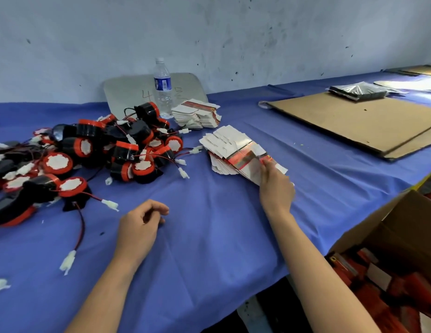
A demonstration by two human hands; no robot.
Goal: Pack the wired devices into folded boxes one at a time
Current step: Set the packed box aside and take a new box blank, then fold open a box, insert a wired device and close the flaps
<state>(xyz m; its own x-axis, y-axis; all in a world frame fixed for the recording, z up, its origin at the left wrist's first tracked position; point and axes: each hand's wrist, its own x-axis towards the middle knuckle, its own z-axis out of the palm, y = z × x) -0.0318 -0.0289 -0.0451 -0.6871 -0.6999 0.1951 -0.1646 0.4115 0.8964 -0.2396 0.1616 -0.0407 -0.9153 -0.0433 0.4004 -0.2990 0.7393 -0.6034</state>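
A heap of black and red wired devices (94, 150) with white plugs covers the left of the blue table (209, 224). Right of the heap lies a fanned stack of flat red and white box blanks (233, 152). My right hand (275, 186) reaches over the stack's near end, and its fingertips pinch the top blank. A second stack of blanks (197, 114) sits farther back. My left hand (141, 224) rests on the cloth near the heap, fingers loosely curled, holding nothing.
A water bottle (162, 87) stands at the back before a grey panel (128, 92). A large cardboard sheet (366, 123) with a silver bag (358, 91) lies at the right. An open carton (392, 236) with red boxes inside stands at the lower right, off the table edge.
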